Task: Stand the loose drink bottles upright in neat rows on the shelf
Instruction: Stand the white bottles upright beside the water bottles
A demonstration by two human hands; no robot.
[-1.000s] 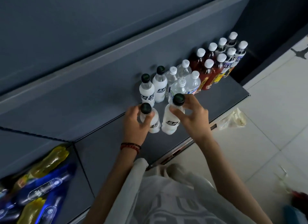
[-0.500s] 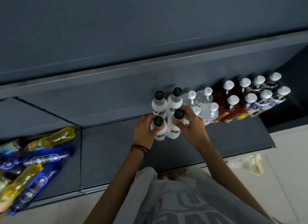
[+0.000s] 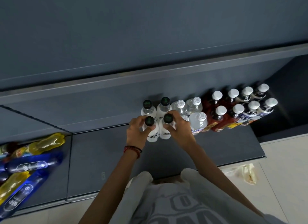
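Two white bottles with black caps stand upright side by side at the front of the rows on the dark shelf [image 3: 166, 150]. My left hand [image 3: 135, 133] grips the neck of the left bottle [image 3: 152, 133]. My right hand [image 3: 180, 128] grips the neck of the right bottle [image 3: 165, 132]. Right behind them stand two more black-capped white bottles [image 3: 148, 108]. To the right run two rows of upright clear bottles [image 3: 199, 122], red bottles [image 3: 218, 117] and dark bottles [image 3: 266, 107], all white-capped.
A heap of loose yellow bottles [image 3: 48, 142] and blue bottles [image 3: 31, 165] lies on its side in the left shelf bay, past a divider [image 3: 70, 165]. An upper shelf edge [image 3: 150, 77] overhangs the rows. A crumpled plastic bag [image 3: 246, 173] lies on the tiled floor.
Both hands stayed on the two front black-capped bottles, which now stand closer to the back pair. My head turned, so the rows shifted right and the loose heap came further into view.
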